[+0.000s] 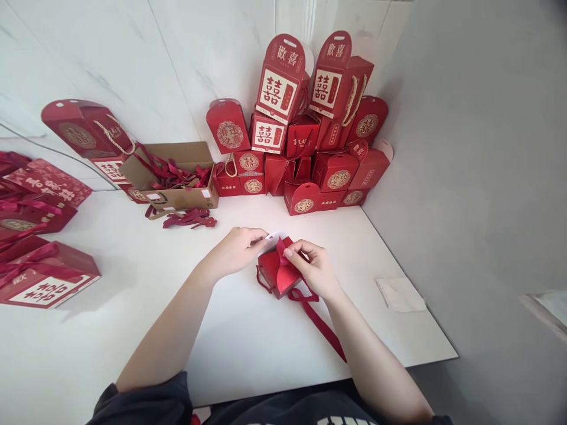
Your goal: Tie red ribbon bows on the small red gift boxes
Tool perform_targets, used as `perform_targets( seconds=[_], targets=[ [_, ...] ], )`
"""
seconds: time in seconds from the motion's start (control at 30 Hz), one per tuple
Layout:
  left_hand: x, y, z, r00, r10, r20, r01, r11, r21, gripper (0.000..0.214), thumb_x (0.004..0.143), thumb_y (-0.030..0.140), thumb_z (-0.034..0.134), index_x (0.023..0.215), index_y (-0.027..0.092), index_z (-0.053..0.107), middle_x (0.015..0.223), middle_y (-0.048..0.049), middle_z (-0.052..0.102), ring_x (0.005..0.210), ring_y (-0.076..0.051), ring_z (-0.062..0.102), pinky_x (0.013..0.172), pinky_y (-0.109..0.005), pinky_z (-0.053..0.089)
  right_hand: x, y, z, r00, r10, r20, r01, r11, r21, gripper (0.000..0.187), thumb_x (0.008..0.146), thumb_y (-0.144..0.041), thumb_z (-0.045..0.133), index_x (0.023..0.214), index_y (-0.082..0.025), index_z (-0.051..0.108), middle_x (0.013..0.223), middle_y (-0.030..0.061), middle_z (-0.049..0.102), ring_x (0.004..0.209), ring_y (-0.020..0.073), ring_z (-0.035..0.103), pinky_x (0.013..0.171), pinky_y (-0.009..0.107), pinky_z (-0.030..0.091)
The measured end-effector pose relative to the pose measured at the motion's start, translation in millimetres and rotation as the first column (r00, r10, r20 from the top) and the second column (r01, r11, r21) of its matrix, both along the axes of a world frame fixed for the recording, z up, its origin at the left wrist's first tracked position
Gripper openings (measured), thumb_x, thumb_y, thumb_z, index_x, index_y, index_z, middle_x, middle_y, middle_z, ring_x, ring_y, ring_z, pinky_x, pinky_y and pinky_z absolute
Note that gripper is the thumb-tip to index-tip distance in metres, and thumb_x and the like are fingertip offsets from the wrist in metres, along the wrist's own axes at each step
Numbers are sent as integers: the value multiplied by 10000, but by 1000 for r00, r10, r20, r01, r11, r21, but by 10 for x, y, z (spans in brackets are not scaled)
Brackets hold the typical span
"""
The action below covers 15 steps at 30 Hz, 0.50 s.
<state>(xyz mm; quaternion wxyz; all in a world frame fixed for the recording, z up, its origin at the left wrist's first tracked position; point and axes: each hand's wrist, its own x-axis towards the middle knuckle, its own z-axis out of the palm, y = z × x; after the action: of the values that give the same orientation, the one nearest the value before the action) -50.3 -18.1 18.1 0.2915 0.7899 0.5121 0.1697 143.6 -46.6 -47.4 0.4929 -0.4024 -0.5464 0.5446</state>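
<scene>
A small red gift box (277,271) sits on the table in front of me, its top flaps raised and a dark red cord handle on its side. My left hand (245,247) is closed at the box's far left edge, thumb and fingers pinching the flap with the white inner face (271,241). Bent fingers of my right hand (313,262) pinch a pointed red flap (281,251) at the top of the box. A long red ribbon (323,327) trails from beside the box toward the table's front edge, passing near my right wrist.
Red gift boxes (277,88) are stacked against the wall. An open cardboard box (195,200) holds ribbons, with a ribbon bundle (190,218) before it. Ribboned red boxes (48,289) stand at left. A white tissue (401,294) lies right, near the grey wall (465,177).
</scene>
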Motion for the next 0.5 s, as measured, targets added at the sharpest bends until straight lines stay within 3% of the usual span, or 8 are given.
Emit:
perform_targets(
  seconds=[0.27, 0.5],
  targets=[
    [-4, -18, 41, 1000, -7, -10, 6, 998, -65, 340, 926, 418, 430, 825, 193, 665, 738, 8, 649, 634, -134, 531, 584, -233, 387, -7, 54, -1, 982, 155, 105, -153, 988, -27, 265, 876, -423, 602, 808, -173, 655, 797, 25, 686, 719, 153, 613, 672, 267, 483],
    [-8, -25, 49, 998, -24, -58, 19, 997, -81, 366, 933, 442, 420, 815, 184, 651, 712, 7, 599, 642, -129, 493, 573, -248, 338, 11, 95, 26, 986, 117, 121, -118, 993, 2, 247, 886, -397, 600, 786, -179, 661, 786, 20, 686, 689, 135, 588, 662, 257, 472]
  ],
)
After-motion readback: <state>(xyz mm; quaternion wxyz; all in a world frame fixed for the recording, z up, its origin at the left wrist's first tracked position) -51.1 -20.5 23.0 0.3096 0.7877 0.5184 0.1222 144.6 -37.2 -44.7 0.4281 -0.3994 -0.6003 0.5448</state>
